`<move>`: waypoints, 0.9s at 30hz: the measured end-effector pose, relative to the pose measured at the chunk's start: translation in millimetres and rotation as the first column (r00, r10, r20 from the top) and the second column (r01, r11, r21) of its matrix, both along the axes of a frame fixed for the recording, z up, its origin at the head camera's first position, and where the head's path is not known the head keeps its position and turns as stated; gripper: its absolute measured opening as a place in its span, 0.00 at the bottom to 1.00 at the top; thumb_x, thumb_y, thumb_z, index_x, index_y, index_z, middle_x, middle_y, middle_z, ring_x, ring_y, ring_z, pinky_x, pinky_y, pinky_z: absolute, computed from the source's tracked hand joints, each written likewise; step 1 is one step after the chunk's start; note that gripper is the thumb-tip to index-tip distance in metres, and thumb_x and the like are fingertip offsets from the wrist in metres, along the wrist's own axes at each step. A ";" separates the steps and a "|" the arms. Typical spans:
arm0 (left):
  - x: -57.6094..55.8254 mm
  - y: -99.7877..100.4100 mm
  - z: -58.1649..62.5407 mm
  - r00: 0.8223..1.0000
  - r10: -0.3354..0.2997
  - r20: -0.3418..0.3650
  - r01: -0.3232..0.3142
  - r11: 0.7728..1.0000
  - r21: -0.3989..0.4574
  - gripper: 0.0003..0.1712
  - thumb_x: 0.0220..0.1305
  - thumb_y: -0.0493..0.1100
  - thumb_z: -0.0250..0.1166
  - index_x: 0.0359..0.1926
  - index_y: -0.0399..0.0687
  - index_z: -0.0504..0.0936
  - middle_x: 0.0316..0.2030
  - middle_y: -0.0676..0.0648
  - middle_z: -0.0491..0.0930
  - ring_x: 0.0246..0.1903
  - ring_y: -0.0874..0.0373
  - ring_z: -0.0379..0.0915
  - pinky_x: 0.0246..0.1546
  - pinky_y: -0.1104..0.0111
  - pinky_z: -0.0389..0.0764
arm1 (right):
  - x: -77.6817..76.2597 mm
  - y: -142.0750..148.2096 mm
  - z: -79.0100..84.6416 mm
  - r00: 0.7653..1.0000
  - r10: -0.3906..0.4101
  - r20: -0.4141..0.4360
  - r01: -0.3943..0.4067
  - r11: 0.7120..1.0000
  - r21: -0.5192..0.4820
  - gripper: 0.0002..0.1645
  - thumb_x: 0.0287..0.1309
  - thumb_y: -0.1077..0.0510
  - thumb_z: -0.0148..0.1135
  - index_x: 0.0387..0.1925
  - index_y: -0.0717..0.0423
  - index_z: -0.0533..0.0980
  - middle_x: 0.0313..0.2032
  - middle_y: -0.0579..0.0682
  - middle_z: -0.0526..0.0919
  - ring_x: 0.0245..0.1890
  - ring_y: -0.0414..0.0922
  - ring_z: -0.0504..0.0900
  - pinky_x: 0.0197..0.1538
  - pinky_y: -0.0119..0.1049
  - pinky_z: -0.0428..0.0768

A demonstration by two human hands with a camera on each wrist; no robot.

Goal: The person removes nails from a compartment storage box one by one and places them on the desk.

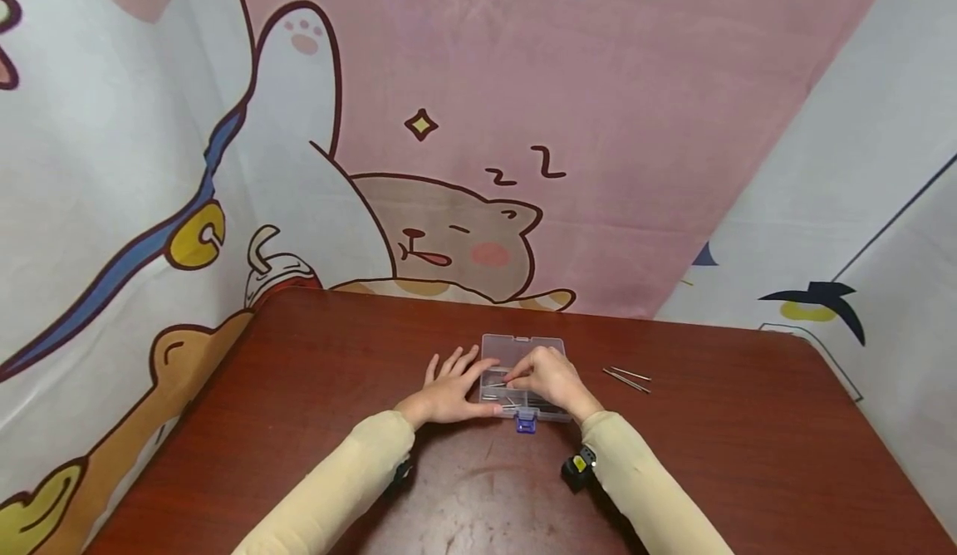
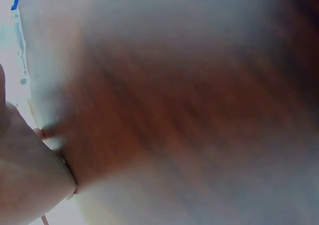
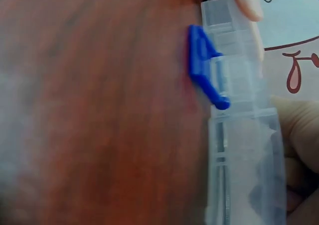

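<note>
A clear plastic compartment box (image 1: 564, 414) stands on the table with its lid (image 1: 499, 351) tipped back and its blue latch (image 1: 526, 424) at the front. Several thin metal rods (image 1: 510, 403) lie in its compartments. My left hand (image 1: 447, 397) rests at the box's left side, fingers spread, with thumb and forefinger touching its edge. Over the box, my right hand (image 1: 553, 377) has thumb and forefinger together at a thin metal rod (image 1: 495, 385) and appears to pinch it. In the right wrist view, the latch (image 3: 202, 65) hangs out from the box wall.
Several loose metal rods (image 1: 626, 380) lie on the reddish-brown wooden table (image 1: 718, 422), right of the box. A cartoon-printed cloth (image 1: 635, 123) hangs behind the table and along its sides. The left wrist view is mostly blurred tabletop.
</note>
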State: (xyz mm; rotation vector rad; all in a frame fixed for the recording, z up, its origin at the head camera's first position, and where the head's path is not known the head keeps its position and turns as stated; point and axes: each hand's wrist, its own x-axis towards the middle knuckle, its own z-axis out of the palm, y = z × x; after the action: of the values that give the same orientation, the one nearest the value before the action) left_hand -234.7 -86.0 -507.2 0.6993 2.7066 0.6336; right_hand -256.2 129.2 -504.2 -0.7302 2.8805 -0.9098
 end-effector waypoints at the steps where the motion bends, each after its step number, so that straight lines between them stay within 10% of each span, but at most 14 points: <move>1: -0.1 0.0 -0.3 1.000 0.000 -0.001 0.000 1.000 -0.002 0.46 0.58 0.73 0.58 0.73 0.65 0.57 0.75 0.43 0.46 0.73 0.43 0.36 0.64 0.40 0.34 | 0.4 -0.7 -0.7 1.000 -0.013 -0.007 0.013 1.000 0.006 0.03 0.48 0.57 0.75 0.27 0.45 0.89 0.27 0.39 0.86 0.24 0.32 0.76 0.23 0.32 0.70; 27: -0.8 0.5 -3.8 1.000 0.011 -0.008 -0.011 1.000 -0.009 0.47 0.57 0.74 0.58 0.73 0.66 0.57 0.74 0.44 0.46 0.73 0.44 0.36 0.64 0.41 0.34 | 4.5 8.6 -5.9 0.998 -0.031 0.049 0.045 0.945 -0.325 0.02 0.49 0.64 0.67 0.28 0.57 0.85 0.14 0.38 0.69 0.13 0.32 0.58 0.19 0.27 0.58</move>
State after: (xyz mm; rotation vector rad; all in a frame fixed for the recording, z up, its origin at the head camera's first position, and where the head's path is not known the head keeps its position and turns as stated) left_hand -235.5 -85.6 -511.1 0.6866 2.7202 0.6216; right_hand -251.7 137.8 -510.1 -0.6631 2.7444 -1.4121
